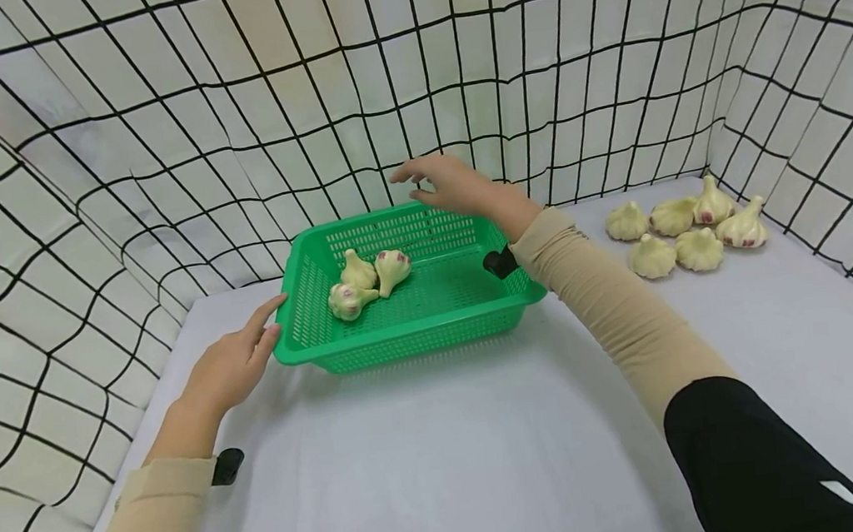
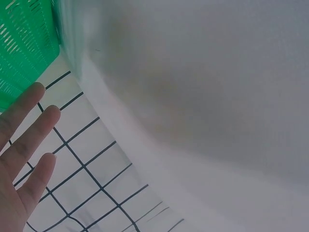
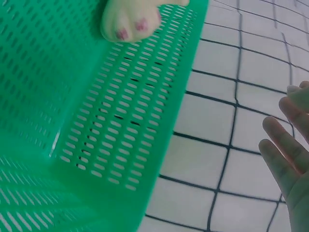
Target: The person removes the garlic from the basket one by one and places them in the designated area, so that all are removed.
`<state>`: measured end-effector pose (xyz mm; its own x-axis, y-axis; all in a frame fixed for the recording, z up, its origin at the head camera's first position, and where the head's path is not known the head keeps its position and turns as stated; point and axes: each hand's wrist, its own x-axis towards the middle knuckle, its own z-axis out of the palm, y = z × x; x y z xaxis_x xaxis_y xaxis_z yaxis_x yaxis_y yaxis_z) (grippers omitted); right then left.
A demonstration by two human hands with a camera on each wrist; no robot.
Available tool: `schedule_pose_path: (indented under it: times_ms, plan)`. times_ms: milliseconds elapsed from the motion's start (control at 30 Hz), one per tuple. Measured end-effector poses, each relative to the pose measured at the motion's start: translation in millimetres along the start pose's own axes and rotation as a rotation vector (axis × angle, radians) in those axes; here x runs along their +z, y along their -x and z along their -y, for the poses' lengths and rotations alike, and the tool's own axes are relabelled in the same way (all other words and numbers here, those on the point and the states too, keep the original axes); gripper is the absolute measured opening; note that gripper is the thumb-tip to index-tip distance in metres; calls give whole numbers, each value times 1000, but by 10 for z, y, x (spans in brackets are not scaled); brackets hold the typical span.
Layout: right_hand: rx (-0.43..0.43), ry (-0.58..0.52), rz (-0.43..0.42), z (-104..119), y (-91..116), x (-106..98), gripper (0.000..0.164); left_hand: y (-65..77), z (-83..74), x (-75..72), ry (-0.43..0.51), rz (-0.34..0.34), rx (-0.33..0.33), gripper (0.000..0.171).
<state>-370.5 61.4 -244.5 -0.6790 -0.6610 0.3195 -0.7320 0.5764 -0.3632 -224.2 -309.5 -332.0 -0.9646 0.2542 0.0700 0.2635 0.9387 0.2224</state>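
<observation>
A green plastic basket (image 1: 409,330) with slotted walls stands on the white table, three garlic bulbs (image 1: 358,273) gathered in its left half. At the basket's left rim, my left hand (image 1: 230,367) has its fingers extended, fingertips right at the edge. In the left wrist view those fingers (image 2: 35,130) are spread beside the basket wall (image 2: 26,48). My right hand (image 1: 450,185) is raised over the basket's back rim, relaxed and holding nothing. The right wrist view shows it (image 3: 289,154) apart from the basket, with one garlic bulb (image 3: 129,21) inside at the top.
Several more garlic bulbs (image 1: 682,227) lie grouped on the table at the back right. Black wire grid panels (image 1: 382,77) backed with white sheeting stand behind and on both sides. The white tabletop (image 1: 441,457) stretches in front of the basket.
</observation>
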Motion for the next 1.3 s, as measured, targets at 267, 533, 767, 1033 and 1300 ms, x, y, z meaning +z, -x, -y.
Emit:
schedule_pose_path:
  times_ms: [267,533,767,1033,1300]
  plan:
    - [-7,-5,92,-18,-165,222,37,-19,-3,-15,-2,-13,28,58]
    - [37,-16,280,-19,-300,428,45,-23,-7,0,-9,-7,20,58]
    - [79,-15,351,-65,-344,579,46,-29,-18,25,7,-8,29,58]
    - [81,55,460,38,-427,687,49,-3,-10,29,17,-9,17,57]
    - [106,112,526,96,-462,789,56,10,-6,13,11,-13,13,58]
